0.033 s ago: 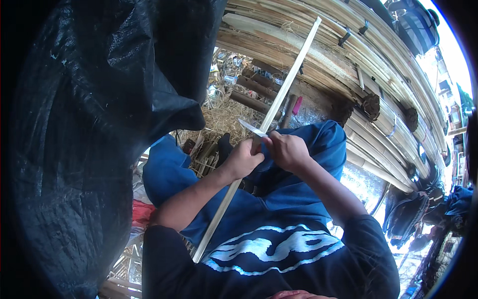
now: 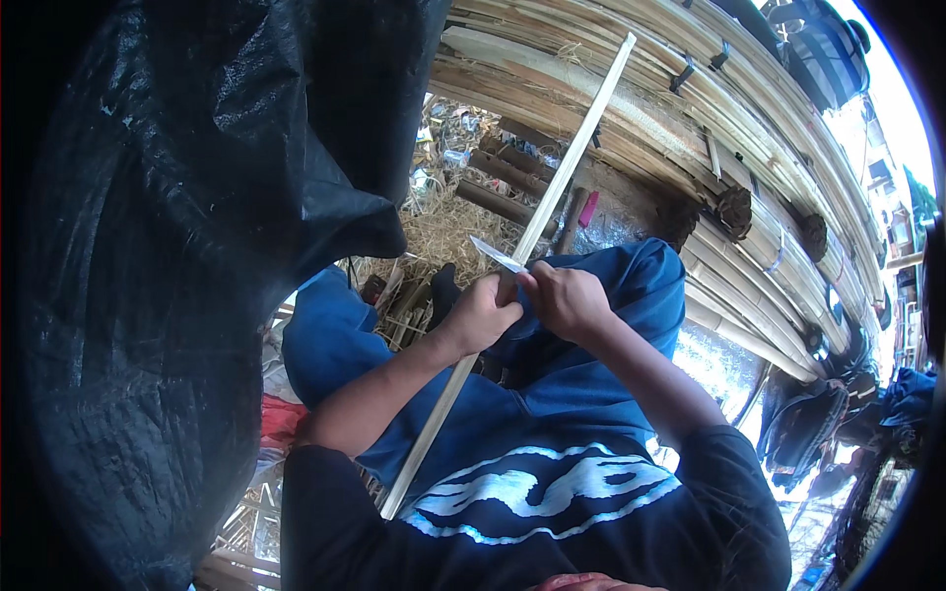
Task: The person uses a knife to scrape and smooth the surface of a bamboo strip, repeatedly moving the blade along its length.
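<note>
A long pale bamboo strip (image 2: 570, 163) slants from my body up toward the stacked bamboo ahead, its near end lying against my dark shirt. My left hand (image 2: 481, 317) is closed around the strip near its middle. In my right hand (image 2: 570, 297) is a knife (image 2: 498, 254), gripped with the fingers wrapped round its handle, which is mostly hidden. The blade points to the far left and lies across the strip, just beyond my left hand. Both hands are close together above my blue trousers (image 2: 591, 399).
Bundles of long bamboo strips (image 2: 631, 108) are stacked ahead and to the right. A black plastic sheet (image 2: 168, 295) hangs along the left. Shavings (image 2: 443, 222) litter the ground beside several short dark bamboo pieces (image 2: 496, 202) and a pink object (image 2: 588, 209).
</note>
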A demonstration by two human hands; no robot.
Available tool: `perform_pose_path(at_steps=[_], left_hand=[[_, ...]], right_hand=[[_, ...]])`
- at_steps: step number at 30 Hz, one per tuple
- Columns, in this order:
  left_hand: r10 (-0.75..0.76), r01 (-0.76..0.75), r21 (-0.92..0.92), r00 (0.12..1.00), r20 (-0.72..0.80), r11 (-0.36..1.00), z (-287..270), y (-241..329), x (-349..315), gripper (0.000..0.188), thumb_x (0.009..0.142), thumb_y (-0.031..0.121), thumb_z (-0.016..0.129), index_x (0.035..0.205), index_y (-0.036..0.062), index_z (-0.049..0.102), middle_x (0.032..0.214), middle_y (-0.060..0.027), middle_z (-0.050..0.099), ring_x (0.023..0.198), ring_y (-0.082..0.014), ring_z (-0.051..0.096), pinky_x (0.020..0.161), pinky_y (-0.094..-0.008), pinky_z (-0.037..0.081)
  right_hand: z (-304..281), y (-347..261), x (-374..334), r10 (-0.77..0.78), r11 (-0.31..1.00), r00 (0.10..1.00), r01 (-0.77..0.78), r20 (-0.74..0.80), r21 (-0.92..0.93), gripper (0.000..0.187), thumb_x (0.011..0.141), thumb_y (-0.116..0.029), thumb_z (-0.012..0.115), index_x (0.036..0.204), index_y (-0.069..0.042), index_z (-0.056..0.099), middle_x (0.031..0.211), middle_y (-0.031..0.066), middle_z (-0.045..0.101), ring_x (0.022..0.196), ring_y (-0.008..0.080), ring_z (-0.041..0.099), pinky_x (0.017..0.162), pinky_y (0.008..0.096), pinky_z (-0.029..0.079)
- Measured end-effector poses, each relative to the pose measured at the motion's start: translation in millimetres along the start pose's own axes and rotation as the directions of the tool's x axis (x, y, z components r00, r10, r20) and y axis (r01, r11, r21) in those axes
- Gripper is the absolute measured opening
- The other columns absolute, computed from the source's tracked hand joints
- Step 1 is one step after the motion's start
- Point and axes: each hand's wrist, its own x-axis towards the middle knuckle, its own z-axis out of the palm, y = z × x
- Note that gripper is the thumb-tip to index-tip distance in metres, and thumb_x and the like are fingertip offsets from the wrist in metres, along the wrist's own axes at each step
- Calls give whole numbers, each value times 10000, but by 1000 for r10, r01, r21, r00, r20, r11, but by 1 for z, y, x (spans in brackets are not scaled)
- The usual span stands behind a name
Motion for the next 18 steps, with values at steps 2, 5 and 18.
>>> perform_pose_path(at_steps=[2, 5, 18], left_hand=[[64, -64, -6, 998, 1, 998, 0, -10, 2, 134, 853, 0, 525, 984, 24, 542, 802, 40, 517, 667, -26, 472, 562, -203, 397], [103, -100, 85, 994, -31, 991, 1, -22, 6, 111, 851, 5, 526, 961, 17, 535, 797, 43, 512, 699, -35, 464, 610, -229, 402], [148, -133, 156, 985, -90, 979, 7, -19, -4, 110, 831, 85, 591, 871, 2, 531, 713, -61, 543, 672, -122, 521, 639, -307, 452]], right_hand=[[1, -3, -2, 11, 1000, 1000, -11, 4, 23, 375, 980, -378, 454, 790, -64, 533, 601, 171, 594, 578, 379, 613, 528, 485, 472], [-1, -1, -1, 0, 1000, 1000, 0, 25, -4, 375, 978, -379, 459, 787, -64, 532, 588, 162, 587, 572, 375, 612, 520, 478, 474], [-15, 31, -4, -173, 973, 985, 173, 11, -156, 381, 953, -399, 488, 814, -53, 568, 546, 134, 590, 506, 336, 618, 444, 441, 488]])
